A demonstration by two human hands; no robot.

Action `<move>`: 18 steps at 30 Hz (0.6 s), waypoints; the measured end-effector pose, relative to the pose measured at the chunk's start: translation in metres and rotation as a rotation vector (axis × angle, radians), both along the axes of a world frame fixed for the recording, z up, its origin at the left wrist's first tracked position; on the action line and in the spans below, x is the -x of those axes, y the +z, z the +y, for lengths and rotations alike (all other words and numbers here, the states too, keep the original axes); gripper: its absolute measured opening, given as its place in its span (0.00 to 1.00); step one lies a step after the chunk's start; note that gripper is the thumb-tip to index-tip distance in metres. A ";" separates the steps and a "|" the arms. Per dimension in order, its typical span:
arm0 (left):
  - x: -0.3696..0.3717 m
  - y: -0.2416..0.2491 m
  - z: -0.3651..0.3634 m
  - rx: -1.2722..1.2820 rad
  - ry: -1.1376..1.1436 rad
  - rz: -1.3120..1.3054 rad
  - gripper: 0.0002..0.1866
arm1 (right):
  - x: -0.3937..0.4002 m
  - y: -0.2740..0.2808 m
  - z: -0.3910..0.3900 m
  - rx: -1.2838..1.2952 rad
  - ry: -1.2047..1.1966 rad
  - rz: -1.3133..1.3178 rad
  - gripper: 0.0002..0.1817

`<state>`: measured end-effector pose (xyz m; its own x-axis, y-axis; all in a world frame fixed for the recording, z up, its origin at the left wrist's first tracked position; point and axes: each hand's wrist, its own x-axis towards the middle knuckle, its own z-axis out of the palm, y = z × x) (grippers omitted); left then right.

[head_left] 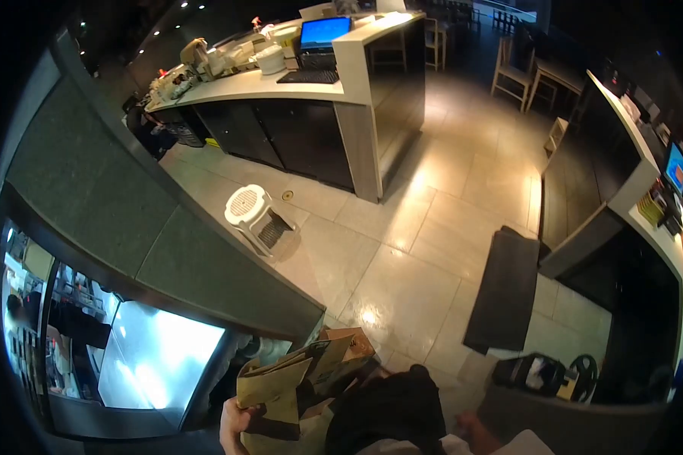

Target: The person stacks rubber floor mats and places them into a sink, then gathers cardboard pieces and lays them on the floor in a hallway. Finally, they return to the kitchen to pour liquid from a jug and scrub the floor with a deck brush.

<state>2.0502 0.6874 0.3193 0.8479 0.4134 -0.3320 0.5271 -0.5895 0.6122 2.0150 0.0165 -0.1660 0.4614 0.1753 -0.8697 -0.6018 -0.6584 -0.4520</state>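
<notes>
At the bottom of the head view, my left hand (237,423) is closed on the near edge of folded brown cardboard (277,379). The cardboard leans upright in front of me, beside my dark-clothed leg, and a browner cardboard piece (353,345) shows behind it. Low on the right of my leg, my right hand (474,431) hangs away from the cardboard; its fingers are blurred.
A white stool (249,208) stands ahead on the tiled floor. A dark mat (505,292) lies at right, near a black bag (531,373). A counter (281,92) holds a laptop (326,34). At left, a bright metal surface (155,356) shows through an opening.
</notes>
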 end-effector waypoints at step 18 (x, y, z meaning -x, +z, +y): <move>-0.109 0.054 -0.134 -0.560 0.158 -0.200 0.16 | -0.537 0.135 -0.023 -0.051 -0.274 -0.440 0.12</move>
